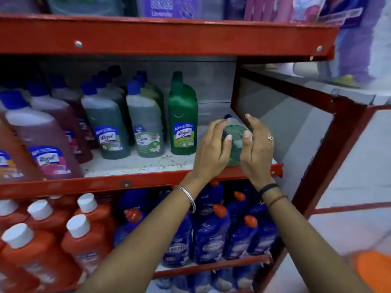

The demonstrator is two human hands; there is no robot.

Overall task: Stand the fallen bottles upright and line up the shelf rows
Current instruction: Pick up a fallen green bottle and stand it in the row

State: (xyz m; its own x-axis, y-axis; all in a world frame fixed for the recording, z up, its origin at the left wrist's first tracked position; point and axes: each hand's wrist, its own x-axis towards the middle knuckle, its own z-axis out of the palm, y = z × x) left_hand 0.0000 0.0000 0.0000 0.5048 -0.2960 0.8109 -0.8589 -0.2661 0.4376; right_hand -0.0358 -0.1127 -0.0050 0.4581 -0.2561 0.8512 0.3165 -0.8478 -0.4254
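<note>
A green bottle with a blue cap [233,132] lies on its side at the right end of the middle shelf [148,163], cap pointing toward the back. My left hand [213,149] cups its left side and my right hand [257,149] its right side, fingers partly spread around it. Left of it a solid green bottle [183,115] stands upright. Further left stand rows of grey-green bottles with blue caps [146,121] and pink-red bottles [46,140].
The red upper shelf edge [165,39] hangs right above. Below, orange bottles with white caps [84,233] and blue bottles with red caps [213,231] fill the lower shelf. A red frame with a glass side panel [281,123] closes the shelf on the right.
</note>
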